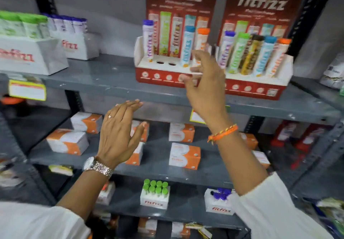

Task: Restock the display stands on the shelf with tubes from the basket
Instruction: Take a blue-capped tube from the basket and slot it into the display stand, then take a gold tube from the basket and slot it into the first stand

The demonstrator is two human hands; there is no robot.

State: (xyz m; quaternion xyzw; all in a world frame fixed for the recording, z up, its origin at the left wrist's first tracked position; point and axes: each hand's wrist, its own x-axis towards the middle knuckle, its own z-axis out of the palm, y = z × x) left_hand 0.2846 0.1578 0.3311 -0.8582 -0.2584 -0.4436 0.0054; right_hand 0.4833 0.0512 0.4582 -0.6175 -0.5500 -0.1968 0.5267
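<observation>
Two red display stands sit on the top grey shelf [104, 78]. The left stand [147, 75] holds a purple-capped tube [148, 41], a blue-capped tube [188, 47] and an orange-capped tube [202, 41], with two empty holes [165, 63] between them. The right stand [260, 86] holds several tubes in a full row. My right hand [206, 88] is raised in front of the left stand's right end, fingers spread, holding nothing. My left hand [119, 134] hovers lower, open and flat, below the shelf edge. No basket is in view.
White cartons of green-capped [24, 52] and purple-capped tubes [78, 43] stand at the shelf's left. Orange-and-white boxes [184, 155] lie on the middle shelf. Lower down are a carton of green-capped tubes [155, 194] and one of purple-capped tubes [219, 201].
</observation>
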